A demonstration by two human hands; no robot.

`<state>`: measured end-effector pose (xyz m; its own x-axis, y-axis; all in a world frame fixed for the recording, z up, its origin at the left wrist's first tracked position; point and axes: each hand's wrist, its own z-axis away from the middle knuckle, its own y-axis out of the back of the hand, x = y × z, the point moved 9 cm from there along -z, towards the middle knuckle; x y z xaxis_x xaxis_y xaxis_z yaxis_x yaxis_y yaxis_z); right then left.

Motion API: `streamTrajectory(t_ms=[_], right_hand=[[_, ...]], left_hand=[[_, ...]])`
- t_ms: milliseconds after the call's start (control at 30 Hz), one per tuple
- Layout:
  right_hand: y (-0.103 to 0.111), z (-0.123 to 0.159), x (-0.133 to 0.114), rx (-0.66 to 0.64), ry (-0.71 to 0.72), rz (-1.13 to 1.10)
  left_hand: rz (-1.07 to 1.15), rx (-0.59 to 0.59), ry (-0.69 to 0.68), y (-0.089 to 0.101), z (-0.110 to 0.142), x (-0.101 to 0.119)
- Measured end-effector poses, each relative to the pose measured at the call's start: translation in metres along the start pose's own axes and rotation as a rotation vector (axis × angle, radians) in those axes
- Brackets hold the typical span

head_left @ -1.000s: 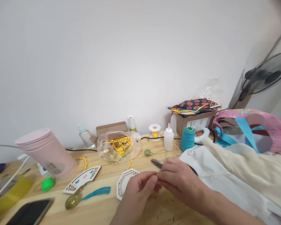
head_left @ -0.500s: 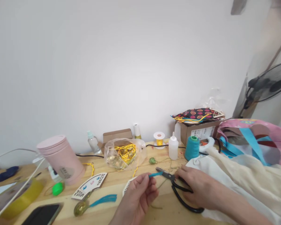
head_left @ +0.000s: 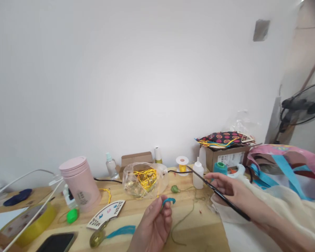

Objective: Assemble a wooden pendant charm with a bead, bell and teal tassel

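Between the thumb and fingers of my left hand (head_left: 154, 224) is a short bundle of blue thread (head_left: 169, 201), its free end bent over to the right. My right hand (head_left: 232, 192) holds black-handled scissors (head_left: 220, 196), seen edge-on with the tips pointing up and left. They are apart from the thread, in front of a white squeeze bottle (head_left: 198, 175). A thin olive cord (head_left: 185, 218) lies loosely on the wooden table (head_left: 207, 231), running from a small green ball (head_left: 174, 189). Left of my left hand rest a fan-shaped card (head_left: 106, 214) and a gold ornament (head_left: 97, 238) with a blue tassel (head_left: 121, 231).
A clear bag of yellow cords (head_left: 145, 180) lies at the back. The pink canister (head_left: 80, 183), yellow tape roll (head_left: 36, 224) and phone (head_left: 57, 242) are at left. Rightward stand a teal thread cone (head_left: 221, 168), a cardboard box (head_left: 225, 157) and a pink bag (head_left: 304, 168). Cream cloth covers the right side.
The scissors have lifted away from the blue thread, up and to the right, and turned edge-on. The thread end now bends over and looks shorter. The view has tilted slightly upward.
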<state>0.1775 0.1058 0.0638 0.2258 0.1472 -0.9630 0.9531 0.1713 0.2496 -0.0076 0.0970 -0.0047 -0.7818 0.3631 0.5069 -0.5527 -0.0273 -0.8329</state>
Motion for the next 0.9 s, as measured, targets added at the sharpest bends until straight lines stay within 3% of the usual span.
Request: streamTrajectory(t_ms=[67, 200, 433, 533, 667, 800, 900], right_hand=[[-0.021, -0.001, 0.012, -0.072, -0.062, -0.191], [-0.064, -0.001, 0.029, -0.188, -0.04, -0.439], [-0.103, 0.011, 0.026, -0.401, -0.042, -0.753], [-0.108, 0.018, 0.02, -0.51, -0.04, -0.771], [-0.098, 0.024, 0.011, -0.554, -0.023, -0.769], [-0.09, 0.029, 0.007, -0.581, -0.128, -0.815], [-0.097, 0.037, 0.003, -0.64, -0.217, -0.869]], left_hand=[[0.028, -0.048, 0.001, -0.002, 0.0, -0.002], [0.093, -0.137, 0.02, -0.006, 0.0, -0.004], [0.033, -0.182, -0.018, -0.016, 0.002, 0.004], [-0.04, -0.186, -0.017, -0.02, 0.005, 0.004], [-0.097, -0.182, -0.027, -0.022, 0.006, 0.004], [-0.101, -0.23, -0.029, -0.025, 0.006, 0.002], [-0.105, -0.3, -0.05, -0.029, 0.006, 0.002]])
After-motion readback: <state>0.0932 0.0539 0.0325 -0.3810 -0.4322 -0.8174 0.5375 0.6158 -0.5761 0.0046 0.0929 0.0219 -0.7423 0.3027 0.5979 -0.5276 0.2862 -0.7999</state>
